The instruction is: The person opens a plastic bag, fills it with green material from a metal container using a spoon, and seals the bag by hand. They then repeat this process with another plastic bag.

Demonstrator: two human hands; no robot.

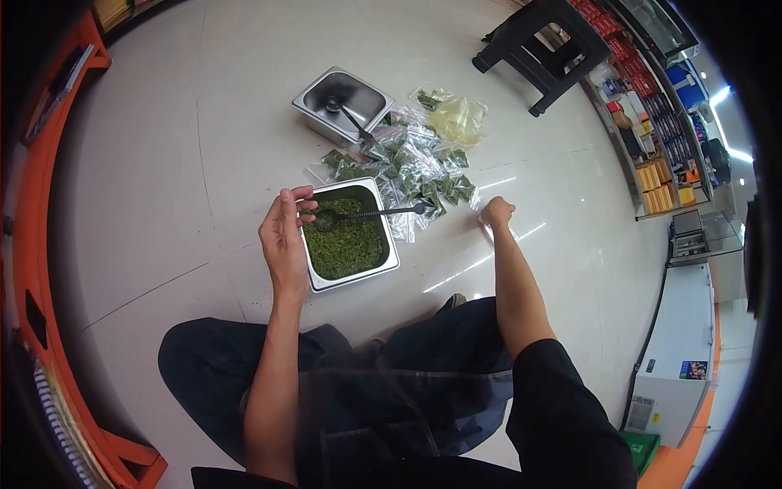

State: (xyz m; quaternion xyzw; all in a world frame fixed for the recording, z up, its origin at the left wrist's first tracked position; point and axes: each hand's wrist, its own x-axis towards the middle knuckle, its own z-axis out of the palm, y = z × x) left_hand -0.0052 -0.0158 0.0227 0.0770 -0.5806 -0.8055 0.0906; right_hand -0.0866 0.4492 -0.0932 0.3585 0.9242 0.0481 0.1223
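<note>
My left hand (285, 235) is beside the left rim of a metal tray (357, 284) of chopped green leaves (346, 247), its fingers apart and nothing seen in them. A black spoon (379, 213) rests in the leaves, its handle over the right rim. Behind the tray lies a pile of small clear zip bags (419, 167) with green contents. To the right of the pile, my right hand (498, 211) is closed at the edge of a clear plastic bag (488, 232), mostly hidden under the hand.
A second metal tray (322, 128) with a black ladle (352, 116) stands behind the first, near a yellowish plastic bag (459, 121). A black stool (546, 50) is at the back right. Stocked shelves (643, 122) and a white freezer (672, 350) line the right; an orange rack (41, 236) the left.
</note>
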